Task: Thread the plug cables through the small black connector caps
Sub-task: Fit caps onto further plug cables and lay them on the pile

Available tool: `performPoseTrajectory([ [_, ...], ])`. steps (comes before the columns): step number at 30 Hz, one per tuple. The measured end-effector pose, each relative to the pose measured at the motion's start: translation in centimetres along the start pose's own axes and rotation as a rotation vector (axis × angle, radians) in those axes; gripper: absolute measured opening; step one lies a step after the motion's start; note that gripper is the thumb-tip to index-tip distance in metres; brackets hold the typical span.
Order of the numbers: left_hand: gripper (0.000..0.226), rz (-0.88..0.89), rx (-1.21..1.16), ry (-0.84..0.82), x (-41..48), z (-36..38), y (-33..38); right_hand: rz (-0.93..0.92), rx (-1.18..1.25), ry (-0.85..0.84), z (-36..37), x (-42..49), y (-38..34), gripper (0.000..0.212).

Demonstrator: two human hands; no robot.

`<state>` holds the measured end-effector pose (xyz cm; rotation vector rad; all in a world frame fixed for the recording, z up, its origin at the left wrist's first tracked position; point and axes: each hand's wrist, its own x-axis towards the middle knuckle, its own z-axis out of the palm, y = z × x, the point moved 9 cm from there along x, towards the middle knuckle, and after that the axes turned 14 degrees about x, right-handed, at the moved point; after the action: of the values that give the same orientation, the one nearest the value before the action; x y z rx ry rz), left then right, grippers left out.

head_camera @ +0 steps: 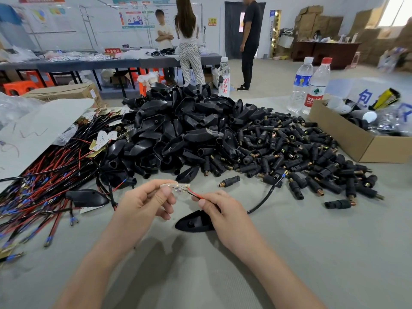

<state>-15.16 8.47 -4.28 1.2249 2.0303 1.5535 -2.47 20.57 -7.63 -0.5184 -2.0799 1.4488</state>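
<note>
head-worn view, facing down, close over table point(289, 253)

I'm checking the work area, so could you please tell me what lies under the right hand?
A black pointed shell lies on the table below the right hand. The hand covers its right end, so that part cannot be seen.

Figure: Periphery of the workbench.
Red-capped bottle point(317, 85) and white-capped bottle point(300, 83) at one o'clock; open cardboard box point(356, 141) at two o'clock; three standing people point(189, 41) at twelve o'clock.

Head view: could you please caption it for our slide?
Left hand holds a small white board; right hand pinches its red-black wires before piled black parts.
</note>
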Motion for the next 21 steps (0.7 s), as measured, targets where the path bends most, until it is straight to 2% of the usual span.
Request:
performPoseTrajectory([
  [5, 0.037, -0.064, -0.081, -0.041, -0.1, 0.4, -0.4, 0.040, 0.117, 0.037, -0.5, 0.1, 0.0, 0.026],
  [6, 0.033, -0.076, -0.077, -0.034, 0.0, 0.4, -0.6, 0.043, 0.119, 0.043, -0.7, 0.1, 0.0, 0.029],
  [8, 0.014, -0.085, -0.013, -0.016, 0.1, 0.3, -1.1, 0.046, 0.113, 0.064, -1.1, 0.2, -0.1, 0.026],
  [9, 0.011, -0.085, 0.043, -0.011, 0.2, 0.3, -1.3, 0.047, 0.110, 0.077, -1.3, 0.2, 0.0, 0.022],
  [13, 0.026, -0.061, 0.231, -0.009, -0.1, 0.3, -1.9, 0.047, 0.037, 0.091, -1.6, 0.2, 0.2, 0.016],
  [16, 0.027, -0.030, 0.345, 0.013, 0.0, 0.2, -1.8, 0.023, -0.014, 0.087, -1.5, 0.1, -0.1, 0.017],
  [21, 0.027, 0.007, 0.403, 0.057, 0.1, 0.3, -1.6, 0.017, -0.029, 0.077, -1.5, 0.1, -0.2, 0.016],
])
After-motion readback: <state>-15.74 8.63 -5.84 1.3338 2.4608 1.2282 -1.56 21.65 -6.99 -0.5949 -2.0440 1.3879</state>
